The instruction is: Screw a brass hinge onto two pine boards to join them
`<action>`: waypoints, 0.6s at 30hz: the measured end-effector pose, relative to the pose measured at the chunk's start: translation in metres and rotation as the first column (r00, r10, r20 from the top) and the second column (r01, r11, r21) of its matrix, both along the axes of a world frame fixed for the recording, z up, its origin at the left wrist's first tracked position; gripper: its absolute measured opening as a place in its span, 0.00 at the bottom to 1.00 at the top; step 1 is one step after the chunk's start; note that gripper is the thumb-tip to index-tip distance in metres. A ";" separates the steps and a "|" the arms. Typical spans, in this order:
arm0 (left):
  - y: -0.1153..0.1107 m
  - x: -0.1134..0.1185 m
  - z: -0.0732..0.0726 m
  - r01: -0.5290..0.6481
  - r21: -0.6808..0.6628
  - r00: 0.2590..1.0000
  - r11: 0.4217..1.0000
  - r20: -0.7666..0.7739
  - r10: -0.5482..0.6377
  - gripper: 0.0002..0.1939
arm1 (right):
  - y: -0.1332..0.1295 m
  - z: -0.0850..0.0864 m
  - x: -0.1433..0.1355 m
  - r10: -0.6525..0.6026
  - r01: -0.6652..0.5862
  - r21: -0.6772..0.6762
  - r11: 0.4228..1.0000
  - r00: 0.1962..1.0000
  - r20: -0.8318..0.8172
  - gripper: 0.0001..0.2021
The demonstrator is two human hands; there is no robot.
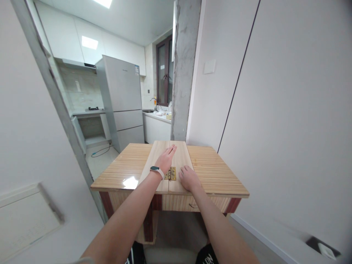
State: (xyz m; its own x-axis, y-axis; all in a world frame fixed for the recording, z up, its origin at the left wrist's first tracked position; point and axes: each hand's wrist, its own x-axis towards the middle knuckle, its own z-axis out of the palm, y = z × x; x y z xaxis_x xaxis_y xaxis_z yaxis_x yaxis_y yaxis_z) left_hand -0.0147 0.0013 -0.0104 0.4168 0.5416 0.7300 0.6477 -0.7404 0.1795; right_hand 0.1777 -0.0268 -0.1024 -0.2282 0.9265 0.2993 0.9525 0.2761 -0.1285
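Observation:
Two pale wooden boards (180, 150) lie side by side on the table, a straight seam between them. A brass-coloured butterfly hinge (172, 173) lies across that seam near the front. My left hand (165, 160) is above the left board, fingers stretched out together towards the far right; its wrist, in a band with a dark screen, covers part of the hinge. On the right board, just right of the hinge, rests my right hand (189, 178) with its fingers curled down. Whether anything is under those fingers is hidden.
The wood-grain table (220, 172) has a drawer (178, 202) at its front. White walls (288, 110) stand close on both sides. Beyond are a grey fridge (123, 88), a sink counter (158, 123) and an open lower cabinet (92, 126). A cable (101, 151) lies on the floor.

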 end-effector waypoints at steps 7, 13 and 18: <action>-0.001 0.001 -0.003 -0.007 -0.024 1.000 1.000 -0.005 0.007 0.37 | 0.003 -0.004 0.000 -0.021 0.022 0.059 0.998 0.999 -0.026 0.17; -0.006 -0.003 -0.002 0.001 0.003 1.000 1.000 -0.021 -0.001 0.34 | 0.005 -0.006 0.000 -0.023 0.024 0.059 0.998 1.000 -0.018 0.18; -0.006 -0.005 -0.003 -0.019 0.005 1.000 1.000 -0.008 0.019 0.32 | 0.005 -0.006 -0.001 -0.010 0.011 0.067 0.998 1.000 -0.030 0.18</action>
